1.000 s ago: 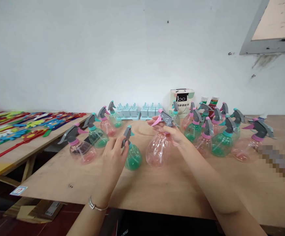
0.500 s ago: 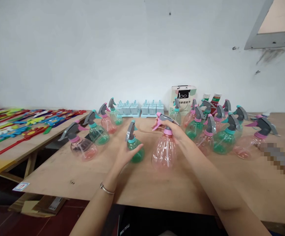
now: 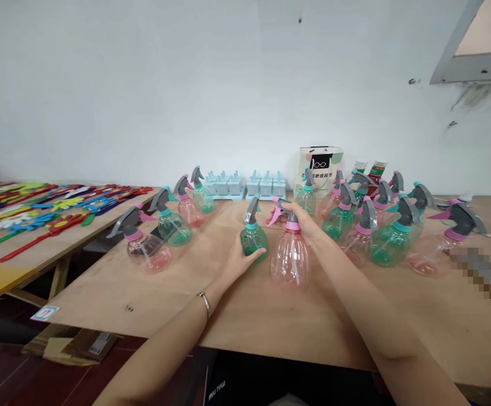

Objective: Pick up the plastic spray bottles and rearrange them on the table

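Note:
My left hand [image 3: 244, 256] is wrapped round the left side of a small green spray bottle [image 3: 253, 239]. Its thumb lies across the front; the fingers behind are mostly hidden. Just right of it stands a clear pink spray bottle [image 3: 290, 259] with a pink collar. My right hand [image 3: 299, 217] grips this one by its grey spray head, fingers around the neck near the pink trigger [image 3: 275, 214]. Both bottles are upright and close together at the middle of the wooden table [image 3: 228, 310].
More spray bottles, one of them pink [image 3: 149, 251], stand on the left; others, including a green one [image 3: 391, 245], crowd the right. Light-blue ice-pop moulds [image 3: 228, 186] and a paper bag [image 3: 319, 169] line the wall. Colourful hand-shaped items [image 3: 63, 223] cover another table.
My left hand has brought the green spray bottle to the right, nearer the pink one. My right hand keeps its hold on the pink bottle. The view has shifted slightly.

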Action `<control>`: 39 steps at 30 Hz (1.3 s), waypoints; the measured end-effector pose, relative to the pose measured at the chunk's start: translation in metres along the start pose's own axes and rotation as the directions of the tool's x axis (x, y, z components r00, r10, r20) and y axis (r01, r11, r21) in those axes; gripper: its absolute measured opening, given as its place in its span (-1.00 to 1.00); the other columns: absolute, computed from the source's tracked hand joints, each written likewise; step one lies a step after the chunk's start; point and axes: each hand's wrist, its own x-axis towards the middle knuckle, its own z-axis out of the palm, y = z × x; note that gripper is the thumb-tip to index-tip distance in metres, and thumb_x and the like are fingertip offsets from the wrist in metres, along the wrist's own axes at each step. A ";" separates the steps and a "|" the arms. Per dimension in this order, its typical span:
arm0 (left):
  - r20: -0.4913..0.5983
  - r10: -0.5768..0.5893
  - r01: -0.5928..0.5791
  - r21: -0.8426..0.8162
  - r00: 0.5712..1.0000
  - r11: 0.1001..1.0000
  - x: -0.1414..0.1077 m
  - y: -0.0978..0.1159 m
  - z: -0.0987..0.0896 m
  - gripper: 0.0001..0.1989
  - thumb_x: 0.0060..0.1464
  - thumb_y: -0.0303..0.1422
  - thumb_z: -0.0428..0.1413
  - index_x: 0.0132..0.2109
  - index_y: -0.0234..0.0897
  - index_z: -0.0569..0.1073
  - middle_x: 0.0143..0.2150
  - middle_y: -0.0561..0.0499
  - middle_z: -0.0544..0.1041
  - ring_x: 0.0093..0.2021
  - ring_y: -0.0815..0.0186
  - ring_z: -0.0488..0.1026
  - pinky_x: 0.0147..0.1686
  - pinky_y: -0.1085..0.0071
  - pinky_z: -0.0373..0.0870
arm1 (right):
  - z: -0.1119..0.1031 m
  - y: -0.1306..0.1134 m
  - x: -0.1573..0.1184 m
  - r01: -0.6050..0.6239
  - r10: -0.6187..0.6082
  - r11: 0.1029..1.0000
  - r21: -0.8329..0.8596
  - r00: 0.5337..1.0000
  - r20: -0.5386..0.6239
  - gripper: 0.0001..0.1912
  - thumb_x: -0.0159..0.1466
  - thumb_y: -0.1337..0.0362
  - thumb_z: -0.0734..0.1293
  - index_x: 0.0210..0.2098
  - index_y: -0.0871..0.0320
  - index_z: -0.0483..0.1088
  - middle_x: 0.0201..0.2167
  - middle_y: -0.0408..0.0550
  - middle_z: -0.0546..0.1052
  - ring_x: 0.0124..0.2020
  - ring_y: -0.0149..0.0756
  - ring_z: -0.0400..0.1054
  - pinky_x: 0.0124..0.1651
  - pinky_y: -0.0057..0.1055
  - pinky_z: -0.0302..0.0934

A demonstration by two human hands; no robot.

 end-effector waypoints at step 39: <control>0.053 -0.079 0.080 -0.032 0.995 0.996 0.010 0.007 -0.005 -0.09 -0.09 -0.03 0.35 0.32 -0.24 0.21 0.30 -0.27 0.35 0.34 -0.08 0.27 0.35 -0.06 0.13 | -0.002 -0.008 0.001 0.115 -0.112 0.991 0.064 0.992 -0.060 -0.67 0.02 -0.05 0.32 -0.44 0.09 0.39 -0.54 -0.01 0.57 -0.27 -0.04 0.57 -0.33 -0.26 0.46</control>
